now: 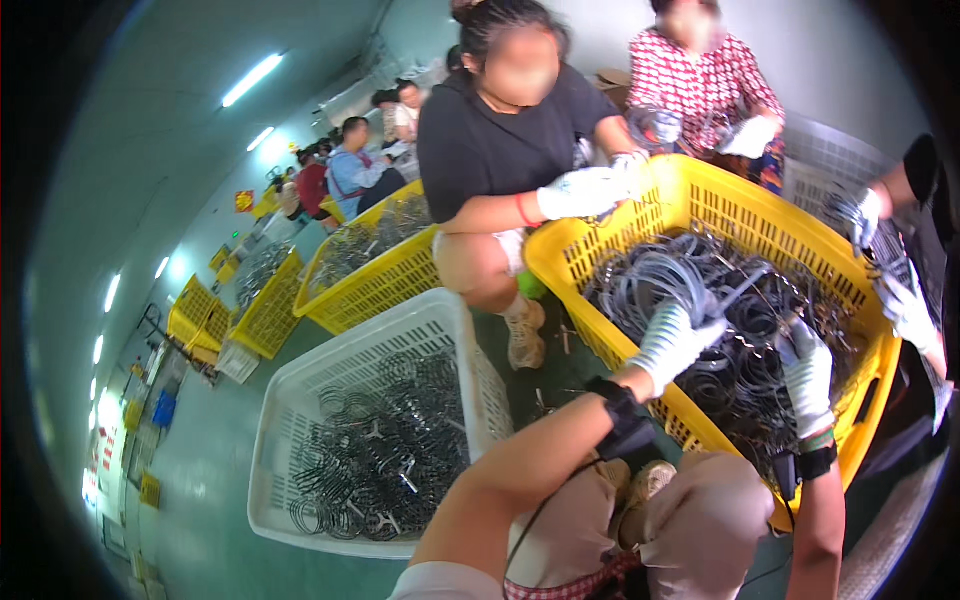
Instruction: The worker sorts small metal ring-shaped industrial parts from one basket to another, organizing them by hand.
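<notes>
Tangled dark wire coils point(740, 320) fill the yellow slatted plastic crate point(700, 200), leaving little open room; co-workers' white-gloved hands point(585, 190) crowd its far rim. The narrow floor gap point(545, 385) beside the white plastic basket point(300, 400) seems passable.

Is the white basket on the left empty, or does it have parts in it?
Not empty: the white basket holds a loose layer of dark wire coils across its bottom, well below the rim.

- Floor point(215, 470): green, smooth, faintly glossy.
- Far wall point(850, 60): pale, plain.
- Ceiling point(150, 110): grey, with tube lights point(252, 80) running in rows down the left.
- Yellow crates point(205, 320) stacked along the left side of the hall.
- Seated workers point(350, 165) in a row further back.
- Red and yellow sign point(244, 201) hangs in the distance.
</notes>
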`<state>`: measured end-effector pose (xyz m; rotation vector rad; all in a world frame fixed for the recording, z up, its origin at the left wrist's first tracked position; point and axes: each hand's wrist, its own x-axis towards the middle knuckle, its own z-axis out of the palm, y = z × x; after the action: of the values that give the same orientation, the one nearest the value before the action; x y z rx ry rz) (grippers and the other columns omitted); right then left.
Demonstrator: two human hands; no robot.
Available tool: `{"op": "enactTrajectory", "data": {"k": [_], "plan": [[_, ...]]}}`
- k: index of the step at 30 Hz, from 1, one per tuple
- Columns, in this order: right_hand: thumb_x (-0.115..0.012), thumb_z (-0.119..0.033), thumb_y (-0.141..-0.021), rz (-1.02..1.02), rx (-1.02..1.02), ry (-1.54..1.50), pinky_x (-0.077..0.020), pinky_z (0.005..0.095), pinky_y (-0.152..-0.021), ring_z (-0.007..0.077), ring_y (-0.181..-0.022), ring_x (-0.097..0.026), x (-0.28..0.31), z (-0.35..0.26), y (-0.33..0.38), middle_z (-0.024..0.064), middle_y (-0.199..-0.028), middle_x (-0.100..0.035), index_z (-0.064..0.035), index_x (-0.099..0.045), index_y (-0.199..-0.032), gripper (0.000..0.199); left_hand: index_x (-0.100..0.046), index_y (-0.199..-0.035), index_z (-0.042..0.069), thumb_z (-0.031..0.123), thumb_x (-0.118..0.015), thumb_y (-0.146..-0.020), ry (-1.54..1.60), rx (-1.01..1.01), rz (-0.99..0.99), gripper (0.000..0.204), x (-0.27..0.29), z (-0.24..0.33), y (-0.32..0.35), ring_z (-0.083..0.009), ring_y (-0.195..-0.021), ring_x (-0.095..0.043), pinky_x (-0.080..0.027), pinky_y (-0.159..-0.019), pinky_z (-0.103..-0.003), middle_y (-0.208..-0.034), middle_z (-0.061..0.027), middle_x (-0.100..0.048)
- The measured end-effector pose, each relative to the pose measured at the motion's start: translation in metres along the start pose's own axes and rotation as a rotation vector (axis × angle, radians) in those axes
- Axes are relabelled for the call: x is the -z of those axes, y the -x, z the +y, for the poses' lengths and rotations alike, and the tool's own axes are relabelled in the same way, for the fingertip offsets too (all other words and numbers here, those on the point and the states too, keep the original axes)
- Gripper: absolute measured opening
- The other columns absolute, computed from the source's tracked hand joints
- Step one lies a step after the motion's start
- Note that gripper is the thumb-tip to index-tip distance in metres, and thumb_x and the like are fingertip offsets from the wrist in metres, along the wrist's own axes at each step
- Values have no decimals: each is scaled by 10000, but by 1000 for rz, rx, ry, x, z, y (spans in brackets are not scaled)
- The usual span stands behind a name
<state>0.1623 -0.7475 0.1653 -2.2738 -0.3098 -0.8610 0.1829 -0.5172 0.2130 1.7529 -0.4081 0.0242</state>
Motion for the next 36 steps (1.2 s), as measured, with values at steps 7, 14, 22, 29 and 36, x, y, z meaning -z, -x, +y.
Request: {"op": "enactTrajectory", "data": {"k": [7, 14, 22, 29, 36], "plan": [[-575, -91, -875, -111, -357, -480, -363, 179, -515, 13, -573, -413, 1, 22, 5, -28, -680, -549, -41, -595, -851, 59, -597, -1099, 76, 0, -590, -819, -88, -433, -147, 289, -23, 5, 3, -198, -1013, -543, -414, -893, -318, -1056, -78, -595], [-472, -424, -936, -325, -563, -972, -308, 176, -354, 43, -389, -416, 4, -20, 10, -32, -580, -523, -51, -592, -917, 392, -390, -1341, 75, 145, -575, -895, 622, 6, 165, 488, -8, 2, -6, -56, -645, -482, -434, -524, -214, -1212, -67, -518], [-524, -432, -910, -331, -897, -1449, -307, 189, -308, 55, -356, -406, -12, 3, 23, -56, -530, -479, -93, -588, -913, 345, -445, -1256, 32, 54, -679, -767, 337, -135, -49, 542, -11, -6, -5, -185, -1074, -496, -408, -915, -320, -1134, -76, -544], [-473, -405, -943, -280, -877, -1538, -228, 177, -286, 30, -325, -279, -17, 1, 25, -80, -521, -371, -106, -559, -961, 312, -357, -1322, 16, 117, -841, -566, 3, -342, -55, 903, -13, 1, 0, -260, -1201, -422, -310, -1047, -340, -1276, -154, -447], [-458, -387, -954, -354, -854, -1630, -223, 184, -294, 23, -331, -271, -26, -1, 31, -80, -525, -354, -105, -536, -959, 293, -368, -1319, 10, 60, -763, -615, 9, -309, 59, 809, -21, -3, 6, -293, -1185, -437, -330, -1024, -354, -1271, -188, -454]]}}
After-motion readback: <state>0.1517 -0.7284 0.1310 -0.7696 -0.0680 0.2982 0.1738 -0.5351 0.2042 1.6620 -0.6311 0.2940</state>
